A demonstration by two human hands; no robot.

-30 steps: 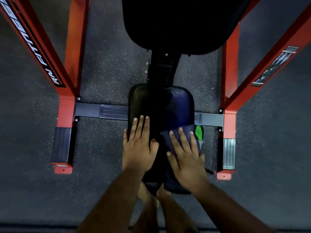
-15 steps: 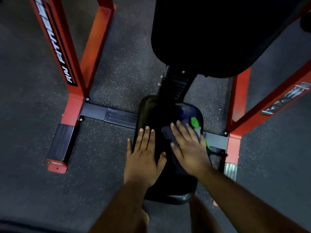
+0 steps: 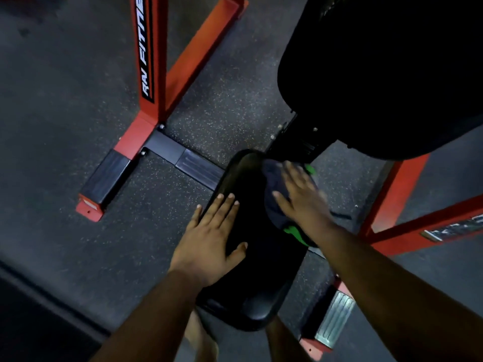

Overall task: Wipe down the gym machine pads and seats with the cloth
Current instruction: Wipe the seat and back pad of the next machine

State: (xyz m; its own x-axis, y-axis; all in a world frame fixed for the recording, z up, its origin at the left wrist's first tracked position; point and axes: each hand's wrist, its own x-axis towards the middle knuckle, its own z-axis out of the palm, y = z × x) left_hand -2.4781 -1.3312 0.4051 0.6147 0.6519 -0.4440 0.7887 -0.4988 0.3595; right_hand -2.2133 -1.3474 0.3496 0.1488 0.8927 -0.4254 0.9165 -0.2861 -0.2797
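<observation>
A black padded seat of a red-framed gym machine lies below me. My right hand presses flat on a dark blue cloth with green trim at the seat's far right part, fingers straight. My left hand rests flat on the seat's left side, fingers straight, holding nothing. A large black back pad hangs above the seat at the upper right.
Red frame uprights stand at the left and at the right. A black crossbar runs along the speckled rubber floor under the seat. A ribbed foot plate lies at the lower right.
My right hand has slid the cloth forward along the seat toward its far end. My left hand stays flat on the seat. My view has swung and tilted to the left.
</observation>
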